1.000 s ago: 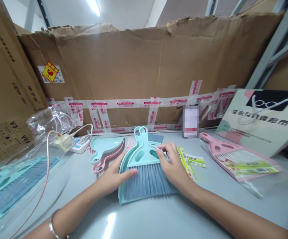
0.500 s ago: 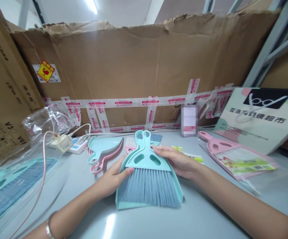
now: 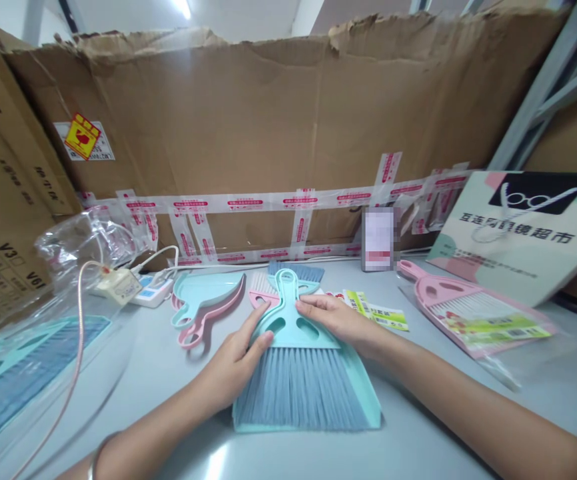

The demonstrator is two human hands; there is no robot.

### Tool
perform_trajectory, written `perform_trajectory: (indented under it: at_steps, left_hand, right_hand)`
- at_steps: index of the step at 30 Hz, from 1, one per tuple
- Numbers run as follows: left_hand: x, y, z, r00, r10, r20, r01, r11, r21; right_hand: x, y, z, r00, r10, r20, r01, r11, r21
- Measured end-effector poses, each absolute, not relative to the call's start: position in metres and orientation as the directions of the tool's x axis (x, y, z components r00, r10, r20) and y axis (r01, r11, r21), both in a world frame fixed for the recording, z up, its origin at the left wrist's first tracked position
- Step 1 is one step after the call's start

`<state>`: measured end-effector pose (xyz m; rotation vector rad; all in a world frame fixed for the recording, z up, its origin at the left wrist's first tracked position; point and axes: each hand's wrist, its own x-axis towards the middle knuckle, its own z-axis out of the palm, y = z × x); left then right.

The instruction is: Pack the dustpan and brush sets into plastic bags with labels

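Note:
A turquoise hand brush (image 3: pixel 301 383) with blue-grey bristles lies on a matching turquoise dustpan (image 3: pixel 368 393), their looped handles lined up at the far end. My left hand (image 3: pixel 241 353) grips the left side of the pair, thumb on the brush head and fingers partly hidden behind the edge. From the right, my right hand (image 3: pixel 333 320) holds the other side, its thumb and forefinger by the base of the handle. Just beyond lie another blue-bristled brush (image 3: pixel 303 275), a pink brush (image 3: pixel 263 290) and green-and-white printed cards (image 3: pixel 373 310).
A turquoise dustpan (image 3: pixel 206 290) overlaps a pink dustpan (image 3: pixel 211 323) at left. Bagged sets lie at both sides, one turquoise (image 3: pixel 28 367), one pink (image 3: pixel 473 307). A cable (image 3: pixel 78 333) runs from a power adapter (image 3: pixel 118 285). Behind stand a large carton (image 3: pixel 248 120), a phone-like object (image 3: pixel 378 239) and a paper bag (image 3: pixel 513 233).
The brush and dustpan have come down slightly, nearer to me and flatter. Their handles now overlap more closely. Both hands have shifted inward toward the handle base.

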<state>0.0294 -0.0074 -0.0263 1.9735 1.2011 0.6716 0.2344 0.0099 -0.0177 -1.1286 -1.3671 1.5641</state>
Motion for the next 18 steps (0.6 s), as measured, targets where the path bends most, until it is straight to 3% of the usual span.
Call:
perform_trajectory:
  at_steps: [4, 7, 18]
  left_hand:
    - [0.031, -0.014, -0.021, 0.515, 0.852, 0.098, 0.500, -0.391, 0.772]
    - [0.033, -0.018, -0.020, 0.547, 0.829, 0.115, 0.488, -0.428, 0.760]
    - [0.034, -0.020, -0.021, 0.550, 0.831, 0.088, 0.531, -0.429, 0.731]
  right_hand:
    - [0.234, 0.009, -0.011, -0.377, 0.908, -0.185, -0.163, -0.261, -0.951]
    - [0.236, 0.009, -0.010, -0.372, 0.912, -0.169, -0.220, -0.264, -0.939]
    - [0.233, 0.008, -0.011, -0.222, 0.968, -0.119, -0.091, -0.142, -0.986]
